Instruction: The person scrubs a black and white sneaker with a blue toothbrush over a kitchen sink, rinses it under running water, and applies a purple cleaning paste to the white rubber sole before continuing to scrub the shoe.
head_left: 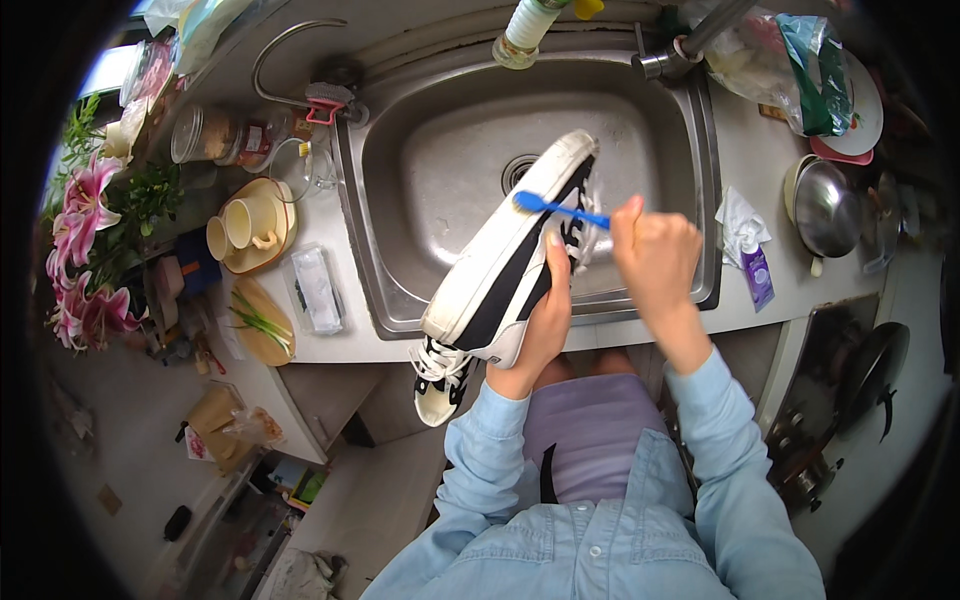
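Note:
My left hand (548,322) grips a black and white sneaker (490,262) from below, along its black side. The shoe is tilted over the sink (420,190), toe pointing away from me, with its white sole edge turned up. In my right hand (655,250) is a blue toothbrush (575,212), fingers closed round the handle. Its bristle head is at the white sole edge near the middle of the shoe. A second black and white sneaker (440,380) with white laces shows below the heel, at the counter's front edge; what supports it is hidden.
Left of the sink lie a clear plastic box (318,290), a board with green onions (262,320) and a tray with cups (250,222). To the right are a tissue pack (757,275) and a metal pan (828,210). A faucet (665,62) stands behind the sink.

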Motion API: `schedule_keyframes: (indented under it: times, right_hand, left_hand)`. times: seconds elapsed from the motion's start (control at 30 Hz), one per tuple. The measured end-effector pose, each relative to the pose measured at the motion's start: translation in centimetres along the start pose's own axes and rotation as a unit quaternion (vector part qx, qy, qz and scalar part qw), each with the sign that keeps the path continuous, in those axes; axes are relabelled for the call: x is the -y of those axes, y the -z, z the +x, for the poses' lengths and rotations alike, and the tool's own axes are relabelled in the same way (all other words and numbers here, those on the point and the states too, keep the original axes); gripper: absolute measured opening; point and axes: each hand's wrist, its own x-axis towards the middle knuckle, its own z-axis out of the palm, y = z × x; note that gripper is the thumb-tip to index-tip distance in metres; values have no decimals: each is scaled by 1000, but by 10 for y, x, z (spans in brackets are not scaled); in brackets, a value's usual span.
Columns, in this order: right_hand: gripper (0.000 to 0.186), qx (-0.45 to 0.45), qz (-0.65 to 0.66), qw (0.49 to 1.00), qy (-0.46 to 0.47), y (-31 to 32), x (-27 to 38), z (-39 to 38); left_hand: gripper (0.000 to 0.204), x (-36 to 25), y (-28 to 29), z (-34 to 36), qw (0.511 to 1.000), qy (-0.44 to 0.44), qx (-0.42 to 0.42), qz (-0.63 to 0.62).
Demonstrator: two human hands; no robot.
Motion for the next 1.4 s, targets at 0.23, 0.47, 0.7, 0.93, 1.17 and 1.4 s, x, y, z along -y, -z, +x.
schedule_keyframes:
  times: [0.23, 0.47, 0.7, 0.93, 1.17, 1.4]
  right_hand:
    - [48, -42, 19, 997, 60, -7, -60, 27]
    - [47, -33, 70, 985, 152, -16, -65, 32]
    - [47, -16, 76, 986, 148, -11, -67, 35]
    - [45, -12, 14, 990, 139, -1, -106, 44]
    - [44, -28, 105, 974, 198, -2, -35, 54]
    - [41, -5, 86, 982, 168, -4, -74, 48]
  left_hand:
    - [27, -8, -2, -4, 996, -65, -21, -50]
    - [29, -13, 9, 1, 995, 14, 27, -90]
    - [32, -12, 10, 6, 995, 1, 41, -96]
    - [33, -6, 23, 7, 995, -42, 92, -14]
    - [27, 0, 12, 10, 988, -96, 115, 24]
    - [35, 15, 12, 10, 947, -217, 145, 189]
